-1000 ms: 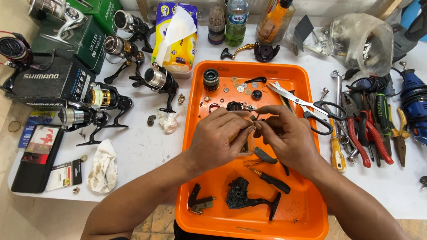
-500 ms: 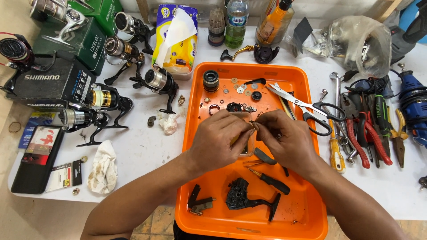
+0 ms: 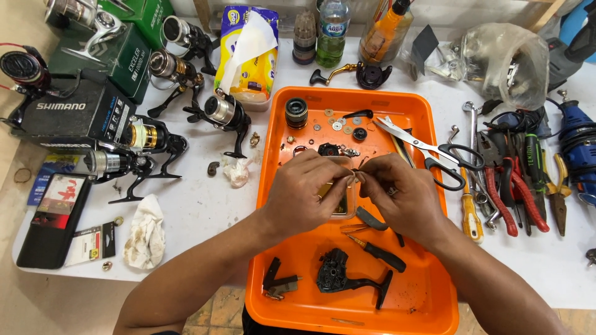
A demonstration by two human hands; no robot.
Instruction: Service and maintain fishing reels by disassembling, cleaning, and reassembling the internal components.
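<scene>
Both hands work close together over an orange tray [image 3: 428,298]. My left hand [image 3: 304,195] and my right hand [image 3: 403,195] meet fingertip to fingertip and pinch a small metal part [image 3: 358,178] between them. It is too small to identify. Under the hands sits a small clear container [image 3: 340,205] with yellowish contents. Nearer me in the tray lie a black reel body [image 3: 344,282], a small screwdriver [image 3: 380,252] and a black bracket piece [image 3: 279,285]. A black spool [image 3: 296,113] and several washers sit at the tray's far end.
Scissors [image 3: 428,147] lie across the tray's right rim. Pliers [image 3: 504,186], screwdrivers and a blue power tool [image 3: 577,149] lie on the right. Several fishing reels [image 3: 223,115], boxes, a yellow tissue pack [image 3: 248,56] and a dirty rag [image 3: 146,232] are on the left; bottles stand behind.
Both hands stay in place over the tray. Only the fingertips have shifted slightly around the small part.
</scene>
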